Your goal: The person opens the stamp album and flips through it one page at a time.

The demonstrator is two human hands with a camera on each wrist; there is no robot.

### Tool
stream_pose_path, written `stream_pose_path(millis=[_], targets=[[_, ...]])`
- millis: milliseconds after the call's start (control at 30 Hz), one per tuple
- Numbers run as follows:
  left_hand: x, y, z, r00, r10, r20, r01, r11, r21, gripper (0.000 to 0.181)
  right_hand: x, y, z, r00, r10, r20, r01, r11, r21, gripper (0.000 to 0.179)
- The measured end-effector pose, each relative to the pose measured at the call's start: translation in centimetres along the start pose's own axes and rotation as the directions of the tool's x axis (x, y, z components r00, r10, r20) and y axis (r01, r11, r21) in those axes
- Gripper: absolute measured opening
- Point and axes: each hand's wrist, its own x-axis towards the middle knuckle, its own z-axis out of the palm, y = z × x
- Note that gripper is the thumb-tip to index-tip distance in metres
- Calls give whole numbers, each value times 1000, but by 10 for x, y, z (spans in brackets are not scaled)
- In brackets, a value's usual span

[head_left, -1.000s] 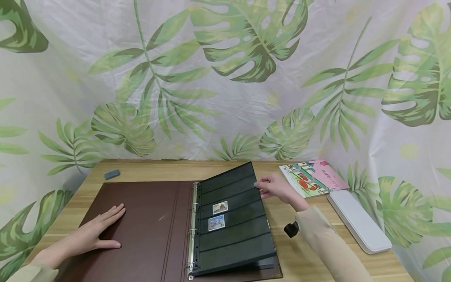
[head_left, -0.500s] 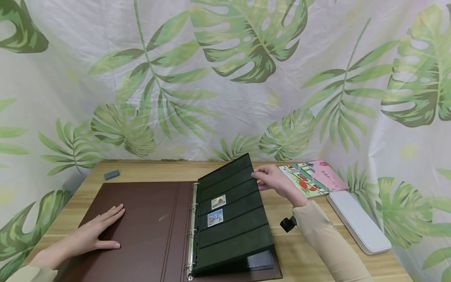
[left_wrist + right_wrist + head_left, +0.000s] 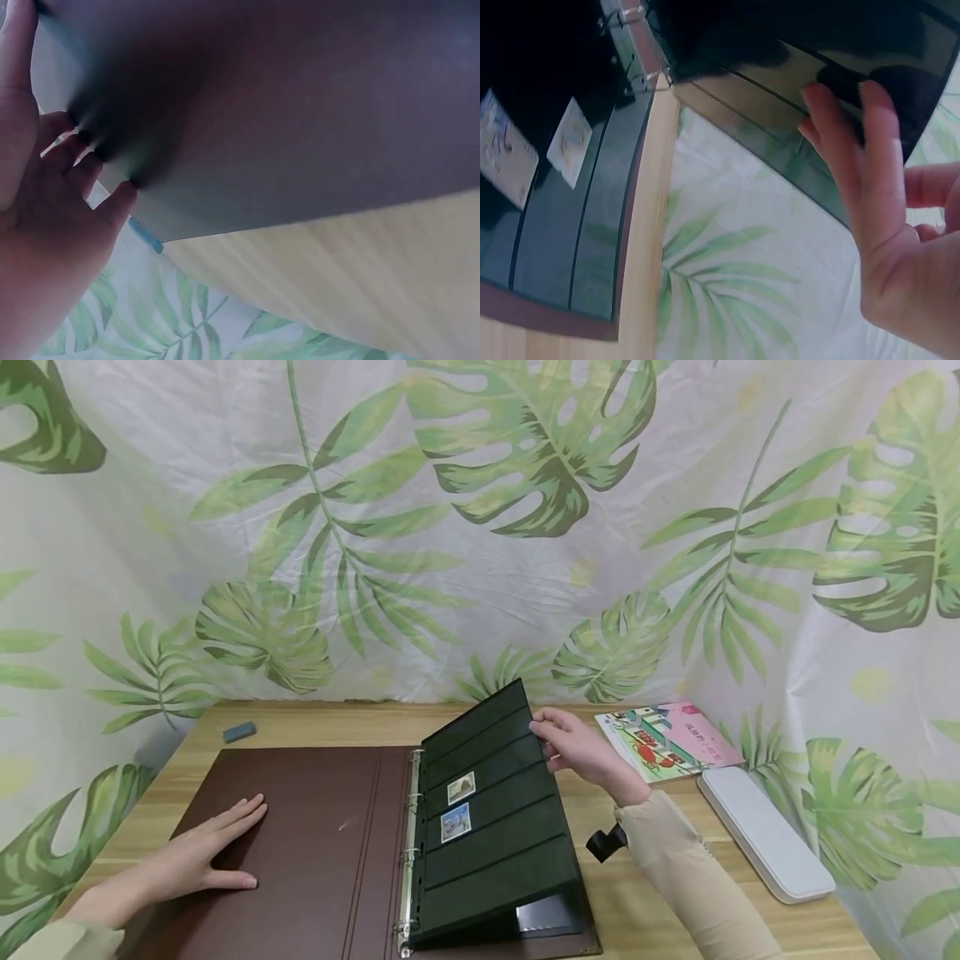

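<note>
A brown ring-binder stamp album [image 3: 315,827] lies opened out on the table. My left hand [image 3: 197,850] rests on its inside cover with fingers spread and the thumb apart. The right hand [image 3: 581,747] pinches the outer edge of a black stamp page [image 3: 510,852], which stands tilted up from the metal rings [image 3: 410,852]. Two small stamps, an upper one [image 3: 461,787] and a bluish one [image 3: 455,823], sit in this page's strips. In the right wrist view, two stamps also show on a black page [image 3: 592,262] under the raised one, and my fingers [image 3: 881,157] touch the raised page's underside.
A blue eraser-like block [image 3: 239,732] lies behind the album at the left. To the right are a pink and green picture book [image 3: 671,739] and a long white case [image 3: 765,835]. A leaf-patterned curtain [image 3: 480,568] hangs behind the wooden table [image 3: 360,720].
The right hand has lifted the page's outer edge higher and a little to the left, so the gap beneath it is wider. My left hand has stayed in place.
</note>
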Motion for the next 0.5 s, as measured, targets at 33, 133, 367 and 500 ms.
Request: stream_pose_path(millis=[33,133,367,500], targets=[[1,0,-1,1000,4,1,-4,1000,-1,99,1,0,1,1000,-8,1,8,1000,17,16],[2,0,-4,999,-22,30,21,1000,20,97,3,-3,5,1000,-27,-7,27,998,62,16],[16,13,-23,948,-191,253,161,978,136,99,11,-11,15,998,-58,-8,59,993,105,18],[42,26,-44,923,-202,328,160,976,150,95,13,-17,21,997,-72,-4,72,989,130,16]])
